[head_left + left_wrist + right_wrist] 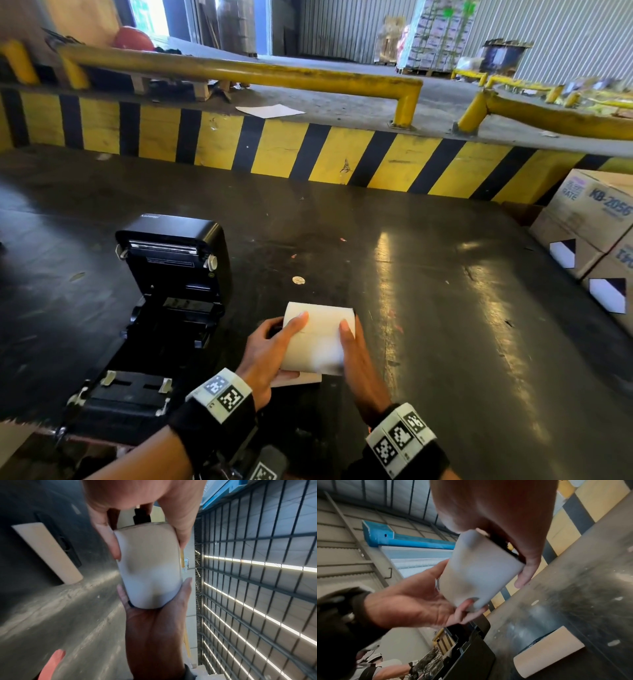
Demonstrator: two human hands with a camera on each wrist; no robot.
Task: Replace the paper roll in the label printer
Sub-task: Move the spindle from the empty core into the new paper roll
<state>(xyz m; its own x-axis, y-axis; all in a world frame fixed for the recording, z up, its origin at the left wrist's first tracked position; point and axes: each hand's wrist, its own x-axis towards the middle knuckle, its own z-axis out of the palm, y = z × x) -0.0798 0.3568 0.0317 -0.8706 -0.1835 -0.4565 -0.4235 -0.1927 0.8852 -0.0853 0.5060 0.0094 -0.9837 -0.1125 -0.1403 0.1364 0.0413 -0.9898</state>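
The fresh white paper roll (317, 337) is held clear of the dark work surface (428, 291), just right of the label printer (161, 308), between two hands that clasp its opposite ends. The left hand (270, 356) curls round the roll's left end, index finger laid across the top and thumb beneath; a black spindle piece (141, 517) shows at that end, though whether it is fully seated in the core cannot be told. The right hand (359, 359) covers the right end, fingers running forward along the roll's side and a fingertip hooked over its far edge. The roll's axis thus runs from palm to palm, with the grip at the ends and the wound face bare between them. To do the step well, the roll should probably be kept level and carried leftward, then lowered squarely into the bay; the loose leading edge, not clearly visible here, would need to face the printer's front outlet. Under the roll, a bare brown cardboard core (548, 651) lies on the surface, near the printer's right flank. Beyond the hands, the printer stands with its lid (171, 246) raised and its paper bay (171, 325) showing no roll. Farthest off, behind the printer, runs a yellow-and-black striped kerb (308, 150).
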